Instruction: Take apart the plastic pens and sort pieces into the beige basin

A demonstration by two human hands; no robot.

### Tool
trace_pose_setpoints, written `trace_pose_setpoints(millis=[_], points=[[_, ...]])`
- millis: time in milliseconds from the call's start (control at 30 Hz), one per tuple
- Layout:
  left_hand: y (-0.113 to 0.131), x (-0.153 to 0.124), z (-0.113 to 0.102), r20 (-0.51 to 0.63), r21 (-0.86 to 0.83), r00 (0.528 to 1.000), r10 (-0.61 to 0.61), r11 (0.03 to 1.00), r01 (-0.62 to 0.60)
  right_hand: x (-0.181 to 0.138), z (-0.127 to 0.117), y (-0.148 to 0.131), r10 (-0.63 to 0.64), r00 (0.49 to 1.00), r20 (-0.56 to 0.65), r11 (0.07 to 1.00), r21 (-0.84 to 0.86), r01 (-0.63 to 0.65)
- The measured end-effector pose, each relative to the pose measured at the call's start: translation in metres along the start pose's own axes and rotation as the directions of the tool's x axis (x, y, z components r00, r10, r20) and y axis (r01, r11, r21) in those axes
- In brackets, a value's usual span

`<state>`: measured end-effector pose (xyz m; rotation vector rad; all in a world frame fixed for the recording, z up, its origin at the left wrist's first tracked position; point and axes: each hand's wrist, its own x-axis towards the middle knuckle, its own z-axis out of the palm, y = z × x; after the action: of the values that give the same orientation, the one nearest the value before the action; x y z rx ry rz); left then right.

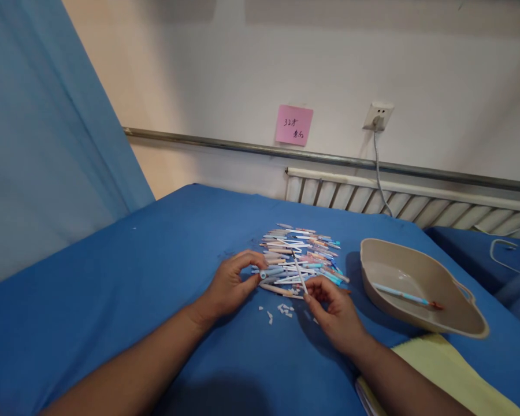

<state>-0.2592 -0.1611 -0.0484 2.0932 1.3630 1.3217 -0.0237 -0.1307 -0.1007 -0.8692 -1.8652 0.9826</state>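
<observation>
My left hand [231, 284] pinches a pale blue pen barrel [263, 275] between thumb and fingers, its round open end facing me. In my right hand [335, 315] is a thin white pen refill [299, 273] with a dark tip, slanting up and away to the left. The refill and barrel are apart. Just beyond both hands lies a spread of pen parts [281, 251]: barrels in orange, grey and blue, white refills, and pink and turquoise pieces. Several small white bits [285, 310] are scattered on the blue cloth [190, 248] between my wrists.
At right stands a beige basin [383, 300] with one light blue pen [401, 293] inside. Something yellow [450, 364], cloth or paper, lies below it, partly under my right forearm. A blue curtain [56, 133] hangs at left; a radiator [342, 190] runs along the back wall.
</observation>
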Motion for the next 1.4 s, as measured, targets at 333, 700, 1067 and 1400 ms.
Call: trace_pose_setpoints(millis=[333,700,1067,1400], points=[[0.004,-0.001,0.002,0.004,-0.021,0.995,-0.098,0.995,0.098,-0.003,0.0,0.002,0.019,1.0,0.013,1.0,-0.018,-0.019],[0.009,-0.004,0.001,-0.002,-0.002,0.998,-0.057,0.998,0.057,-0.005,-0.001,0.006,0.022,0.999,0.041,0.999,-0.026,-0.021],[0.012,-0.004,0.0,0.021,0.023,0.999,-0.036,0.999,0.036,-0.005,-0.002,0.003,0.01,0.999,0.047,0.998,-0.056,-0.008],[-0.007,0.005,-0.014,-0.011,0.242,0.999,-0.041,0.969,0.042,-0.003,-0.004,-0.005,-0.033,0.997,0.066,0.995,-0.094,0.039]])
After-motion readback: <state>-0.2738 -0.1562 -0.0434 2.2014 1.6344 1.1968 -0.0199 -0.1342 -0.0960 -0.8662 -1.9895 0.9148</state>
